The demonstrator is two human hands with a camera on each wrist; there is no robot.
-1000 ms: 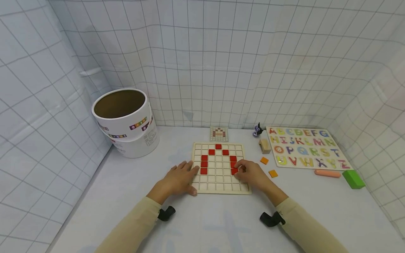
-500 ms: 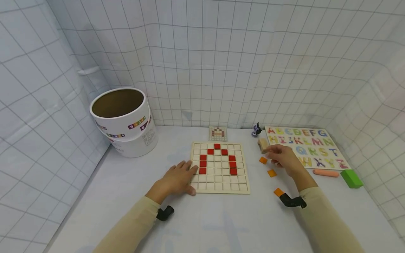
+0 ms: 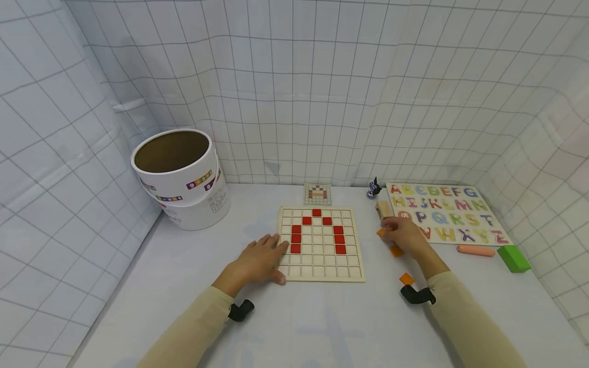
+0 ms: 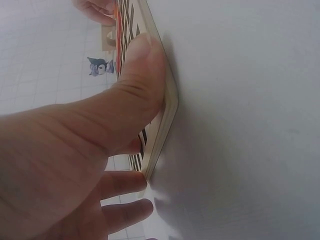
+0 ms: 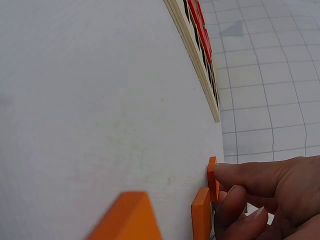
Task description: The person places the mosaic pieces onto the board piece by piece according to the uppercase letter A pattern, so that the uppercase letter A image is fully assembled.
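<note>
My left hand [image 3: 259,260] rests on the left edge of a wooden grid board [image 3: 324,274], fingers spread, the thumb at its front corner. Red square tiles [image 3: 296,238] form an arch on that board. Right of it, my right hand [image 3: 404,236] pinches an orange square tile [image 5: 212,172] at table level; the fingers partly hide it. A second orange tile [image 3: 396,251] lies just under this hand, and a third orange tile [image 3: 407,279] lies nearer, by the wrist camera. Behind the board is a small pattern card [image 3: 317,194] with a similar arch.
At the back left stands a white bucket [image 3: 202,209]. A wooden arch block [image 3: 384,209] and a small dark figurine [image 3: 374,188] are beyond my right hand. Farther right are an alphabet board [image 3: 453,212], an orange-pink stick [image 3: 476,250] and a green block [image 3: 514,258].
My right hand left the red tiles on the board's right side, moved right, then came down onto the farthest orange tile. The left hand stays on the board.
</note>
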